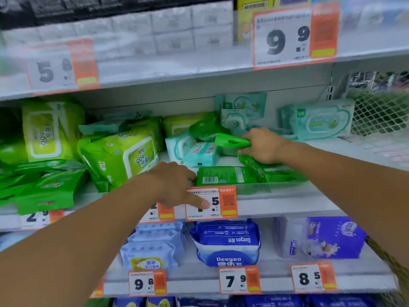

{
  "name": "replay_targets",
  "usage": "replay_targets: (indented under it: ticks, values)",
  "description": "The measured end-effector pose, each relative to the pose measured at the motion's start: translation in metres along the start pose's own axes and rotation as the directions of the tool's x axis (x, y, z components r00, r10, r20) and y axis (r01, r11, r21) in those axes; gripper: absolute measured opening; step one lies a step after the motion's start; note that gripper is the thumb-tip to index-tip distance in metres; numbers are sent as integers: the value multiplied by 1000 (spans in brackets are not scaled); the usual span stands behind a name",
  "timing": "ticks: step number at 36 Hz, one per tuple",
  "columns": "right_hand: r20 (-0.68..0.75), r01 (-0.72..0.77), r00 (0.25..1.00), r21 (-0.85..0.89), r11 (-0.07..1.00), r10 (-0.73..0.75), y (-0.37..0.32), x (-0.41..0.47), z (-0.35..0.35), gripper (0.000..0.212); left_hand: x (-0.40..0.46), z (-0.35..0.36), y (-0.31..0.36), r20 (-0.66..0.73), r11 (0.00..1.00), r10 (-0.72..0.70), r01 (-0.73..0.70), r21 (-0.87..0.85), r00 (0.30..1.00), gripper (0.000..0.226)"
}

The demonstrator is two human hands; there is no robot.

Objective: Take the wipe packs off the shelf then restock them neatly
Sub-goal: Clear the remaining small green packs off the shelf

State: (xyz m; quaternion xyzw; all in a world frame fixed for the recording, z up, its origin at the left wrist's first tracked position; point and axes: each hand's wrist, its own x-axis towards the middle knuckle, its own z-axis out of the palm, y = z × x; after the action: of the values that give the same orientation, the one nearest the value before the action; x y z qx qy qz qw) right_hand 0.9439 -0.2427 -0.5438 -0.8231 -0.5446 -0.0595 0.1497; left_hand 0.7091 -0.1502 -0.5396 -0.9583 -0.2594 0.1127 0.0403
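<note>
Small green wipe packs (228,177) lie jumbled flat on the middle shelf (276,202).

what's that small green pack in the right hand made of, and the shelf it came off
The small green pack in the right hand looks like thin, glossy plastic film: it creases and catches highlights in the grip. The shelf looks like painted metal, pale grey and smooth with a straight, rigid front edge, though that is a guess.

Wipe packs (228,175) on middle shelf (287,202), price tag (211,203) on its front edge, tissue packs (228,242) on the shelf below
</note>
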Motion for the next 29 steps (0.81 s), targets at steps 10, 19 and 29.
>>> replay_targets:
  ticks: [10,19,29]
  values:
    - [-185,224,972,567,793,-143,-3,-57,-9,21,-13,-5,-12,64,928,-157,170,-332,986,127]
    - [32,21,968,978,209,-249,-50,-81,-42,32,-18,-19,-28,-631,770,-54,-370,-520,774,117]
    - [139,-145,961,989,-9,-240,-92,-77,-49,41,-42,-4,-27,-724,690,-118,-468,-552,680,33]
